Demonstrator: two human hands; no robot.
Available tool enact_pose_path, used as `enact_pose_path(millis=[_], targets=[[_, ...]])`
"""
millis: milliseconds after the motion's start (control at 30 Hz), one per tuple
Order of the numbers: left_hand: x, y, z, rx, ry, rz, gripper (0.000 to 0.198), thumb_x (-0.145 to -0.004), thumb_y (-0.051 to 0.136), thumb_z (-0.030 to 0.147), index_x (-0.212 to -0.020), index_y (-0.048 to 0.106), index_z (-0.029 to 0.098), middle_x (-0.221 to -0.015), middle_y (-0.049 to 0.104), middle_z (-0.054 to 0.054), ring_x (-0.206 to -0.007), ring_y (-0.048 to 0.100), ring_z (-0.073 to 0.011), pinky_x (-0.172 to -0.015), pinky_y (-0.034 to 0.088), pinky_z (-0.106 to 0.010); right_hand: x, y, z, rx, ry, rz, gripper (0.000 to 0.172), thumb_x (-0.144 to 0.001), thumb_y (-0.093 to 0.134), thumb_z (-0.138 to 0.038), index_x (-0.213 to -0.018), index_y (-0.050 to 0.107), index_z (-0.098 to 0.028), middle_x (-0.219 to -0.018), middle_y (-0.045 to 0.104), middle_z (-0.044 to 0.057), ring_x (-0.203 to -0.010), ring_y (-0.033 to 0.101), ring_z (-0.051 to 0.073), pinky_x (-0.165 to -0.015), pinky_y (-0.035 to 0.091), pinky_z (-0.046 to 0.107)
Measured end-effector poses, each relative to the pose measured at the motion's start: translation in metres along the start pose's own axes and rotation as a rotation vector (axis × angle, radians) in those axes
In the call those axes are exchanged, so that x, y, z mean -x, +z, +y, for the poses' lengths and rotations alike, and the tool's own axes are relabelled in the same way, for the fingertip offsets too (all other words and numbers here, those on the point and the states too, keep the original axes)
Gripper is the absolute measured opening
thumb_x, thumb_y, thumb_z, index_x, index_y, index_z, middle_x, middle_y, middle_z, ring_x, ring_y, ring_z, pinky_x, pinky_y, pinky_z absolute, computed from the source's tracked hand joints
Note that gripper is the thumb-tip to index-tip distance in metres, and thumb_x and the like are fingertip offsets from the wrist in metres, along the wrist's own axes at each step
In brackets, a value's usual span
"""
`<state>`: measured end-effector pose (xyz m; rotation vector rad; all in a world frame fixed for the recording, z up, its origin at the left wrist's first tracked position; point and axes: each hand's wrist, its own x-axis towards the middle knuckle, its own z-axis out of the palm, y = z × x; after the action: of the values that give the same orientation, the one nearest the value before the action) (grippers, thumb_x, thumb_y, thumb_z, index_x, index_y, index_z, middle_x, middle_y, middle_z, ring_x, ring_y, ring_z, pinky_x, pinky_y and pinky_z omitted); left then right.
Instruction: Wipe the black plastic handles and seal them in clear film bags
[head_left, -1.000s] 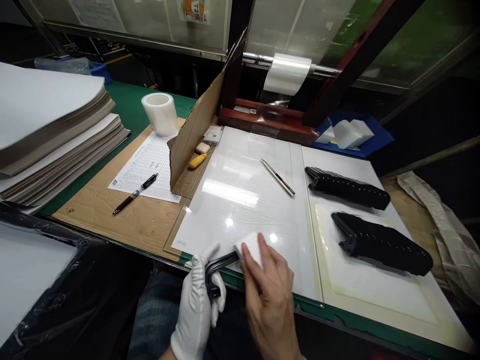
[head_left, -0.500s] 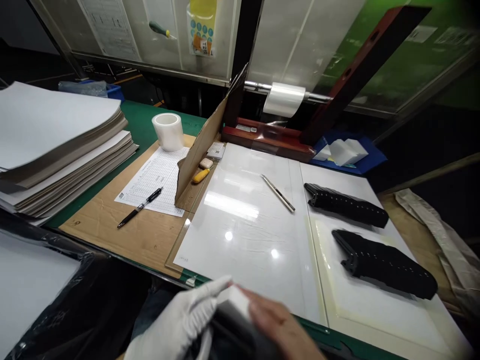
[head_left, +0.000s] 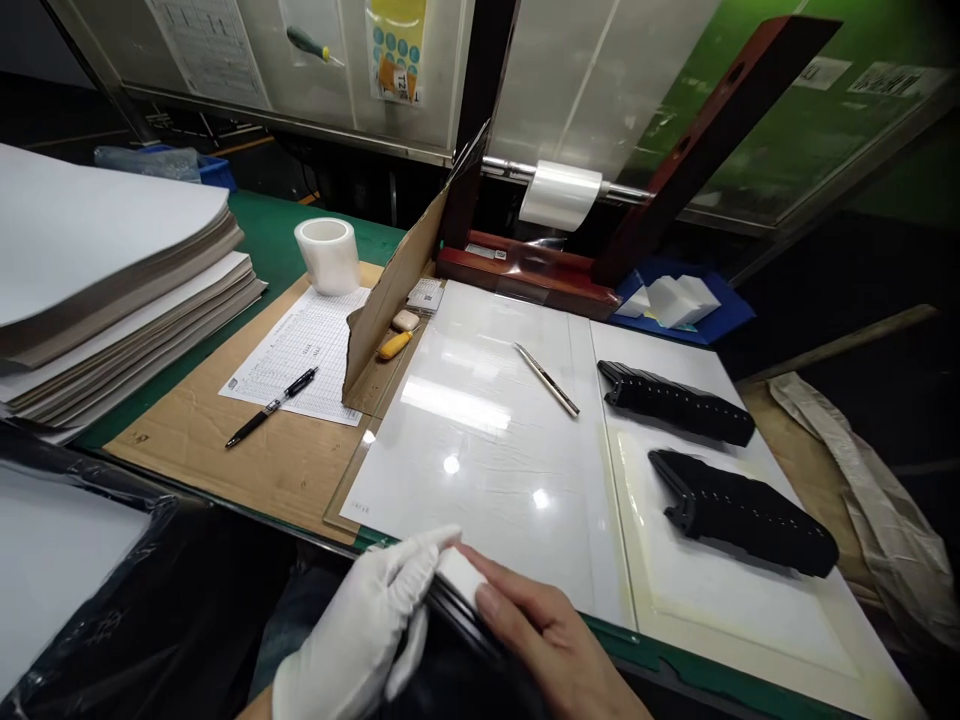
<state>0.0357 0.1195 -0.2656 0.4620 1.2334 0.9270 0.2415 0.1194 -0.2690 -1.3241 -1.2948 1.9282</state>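
1. Two hands are working at the near edge of the bench. The left hand [head_left: 352, 625], in a white cotton glove, is closing around a black ribbed moulded part [head_left: 465, 650], with its fingers reaching up along the part's far side.
2. The bare right hand [head_left: 551, 630] is holding a white foam block [head_left: 457, 577] against the part's upper face, its fingers extended over the block and narrowly spaced.
3. The part is sitting just off the near edge of a glass plate [head_left: 480, 450]. Its long axis is running from upper left to lower right in the view, and its lower end is passing out of frame, so the full length cannot be confirmed.
4. Two more black ribbed parts are lying on a white board [head_left: 720, 600] to the right, their long axes slanting the same way: the first part [head_left: 675, 402] and the second part [head_left: 742, 512].
5. A slim metal tool [head_left: 547, 382] is lying on the glass plate. A cardboard divider [head_left: 390, 300] is standing at the plate's far left corner.
6. A stack of white sheets [head_left: 97, 240] is resting at far left, and a roll of clear film [head_left: 328, 257] is standing on the bench beyond it.
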Motion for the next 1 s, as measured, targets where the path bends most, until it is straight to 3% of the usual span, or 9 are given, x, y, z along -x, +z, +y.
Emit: enact_pose_path(millis=[67,133,233,300,367,500,633,767,1000], targets=[[-0.001,0.01,-0.001,0.013,0.009,0.042,0.055,-0.079,0.07,0.06,-0.113,0.071,0.016,-0.038,0.041,0.009,-0.027,0.028,-0.0072,-0.027,0.021,-0.017,-0.005,0.008,0.006,0.052,-0.05,0.144,0.054,-0.095,0.054,-0.059,-0.14,0.057,-0.03,-0.147,0.053,0.004,-0.142,0.043,0.029,-0.116,0.036,0.052],[-0.003,0.021,-0.005,0.08,0.024,0.12,0.059,-0.084,0.058,0.068,-0.11,0.067,0.016,-0.039,0.035,0.011,-0.026,0.019,-0.0057,-0.027,0.017,-0.016,-0.012,0.02,0.016,0.185,-0.199,0.385,0.05,-0.098,0.055,-0.052,-0.143,0.052,-0.031,-0.151,0.048,0.004,-0.145,0.039,0.03,-0.115,0.037,0.054],[-0.007,0.029,-0.012,0.212,-0.044,0.121,0.053,-0.085,0.055,0.07,-0.076,0.061,0.018,-0.042,0.038,0.009,-0.029,0.026,-0.005,-0.03,0.025,-0.016,-0.025,0.034,0.029,0.473,-0.545,0.586,0.044,-0.101,0.053,-0.033,-0.145,0.05,-0.036,-0.158,0.039,0.003,-0.146,0.037,0.029,-0.112,0.044,0.055],[-0.009,0.027,-0.018,0.222,-0.153,0.024,0.056,-0.086,0.054,0.069,-0.061,0.053,0.019,-0.036,0.038,0.006,-0.027,0.03,-0.0061,-0.03,0.029,-0.017,-0.03,0.032,0.031,0.621,-0.647,0.575,0.047,-0.101,0.052,-0.025,-0.146,0.048,-0.037,-0.159,0.038,0.004,-0.144,0.039,0.027,-0.109,0.048,0.054],[-0.01,0.022,-0.023,0.173,-0.253,-0.069,0.056,-0.088,0.052,0.067,-0.06,0.056,0.019,-0.03,0.033,0.006,-0.024,0.03,-0.0084,-0.028,0.026,-0.018,-0.03,0.022,0.029,0.75,-0.686,0.556,0.052,-0.099,0.052,-0.018,-0.147,0.046,-0.037,-0.158,0.04,0.005,-0.141,0.042,0.027,-0.106,0.049,0.054],[-0.006,0.013,-0.031,0.142,-0.198,-0.043,0.041,-0.085,0.062,0.059,-0.081,0.068,0.018,-0.032,0.04,0.006,-0.023,0.036,-0.0119,-0.025,0.025,-0.021,-0.026,0.006,0.024,1.016,-0.843,0.424,0.058,-0.095,0.049,-0.005,-0.146,0.048,-0.032,-0.155,0.043,0.009,-0.133,0.045,0.029,-0.096,0.051,0.053],[0.0,0.007,-0.037,0.148,-0.182,-0.056,0.031,-0.078,0.075,0.044,-0.098,0.069,0.022,-0.036,0.045,0.007,-0.024,0.035,-0.01,-0.026,0.026,-0.02,-0.026,0.007,0.026,1.056,-0.797,0.465,0.055,-0.095,0.05,-0.005,-0.145,0.049,-0.028,-0.154,0.043,0.012,-0.129,0.044,0.031,-0.093,0.049,0.054],[0.001,0.004,-0.041,0.168,-0.205,-0.119,0.029,-0.081,0.072,0.046,-0.087,0.067,0.018,-0.033,0.037,0.01,-0.023,0.023,-0.005,-0.026,0.023,-0.016,-0.026,0.009,0.026,1.024,-0.76,0.429,0.054,-0.095,0.051,-0.006,-0.145,0.049,-0.029,-0.152,0.046,0.01,-0.126,0.045,0.029,-0.093,0.049,0.051],[0.0,0.01,-0.034,0.263,-0.28,-0.153,0.036,-0.08,0.07,0.048,-0.063,0.054,0.02,-0.028,0.031,0.009,-0.022,0.018,-0.0039,-0.025,0.019,-0.015,-0.021,0.008,0.021,0.979,-0.718,0.413,0.052,-0.097,0.051,-0.011,-0.144,0.049,-0.032,-0.15,0.048,0.008,-0.124,0.049,0.028,-0.091,0.054,0.049]])
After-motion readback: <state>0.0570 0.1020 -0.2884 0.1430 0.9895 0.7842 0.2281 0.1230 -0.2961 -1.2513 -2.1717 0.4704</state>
